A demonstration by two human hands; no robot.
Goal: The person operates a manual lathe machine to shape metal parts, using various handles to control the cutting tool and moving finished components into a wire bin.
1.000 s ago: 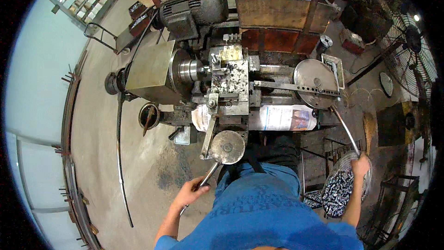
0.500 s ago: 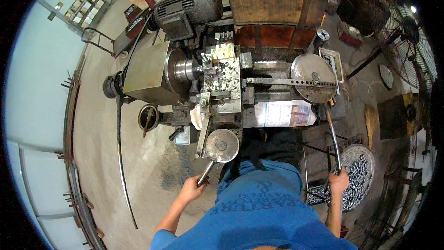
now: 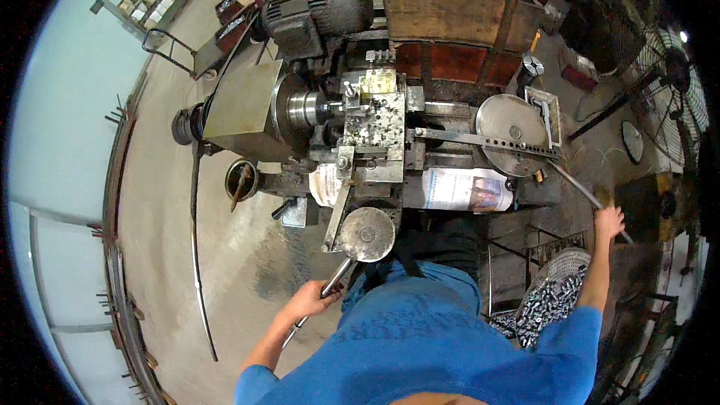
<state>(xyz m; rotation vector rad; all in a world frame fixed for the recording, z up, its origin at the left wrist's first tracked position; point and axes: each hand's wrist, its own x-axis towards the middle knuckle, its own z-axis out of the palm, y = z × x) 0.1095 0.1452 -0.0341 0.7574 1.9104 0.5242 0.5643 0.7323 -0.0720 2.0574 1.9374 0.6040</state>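
In front of me stands a small lathe with a shiny round spindle nose (image 3: 302,109) and a worn metal tool slide (image 3: 384,124). My left hand (image 3: 313,301) is closed round a metal lever (image 3: 339,276), which runs down from a small round disc (image 3: 367,235) near my waist. Out to the right, my right hand (image 3: 609,223) grips a longer lever rod (image 3: 574,180) coming off a larger disc (image 3: 512,124). A drilled flat bar (image 3: 457,137) links that disc to the slide. A small part may sit at the spindle's mouth, too small to make out.
A large bin (image 3: 450,19) of small metal parts stands behind the lathe, beside a motor (image 3: 319,11). A basket (image 3: 577,259) of similar parts sits below my right arm. Folded newspaper (image 3: 450,189) lies at the lathe's front. A caged fan (image 3: 671,97) stands far right.
My right hand has swung its lever outward to the right and away from me. The tool slide has moved rightward from the spindle. My left hand keeps its lever nearly where it was.
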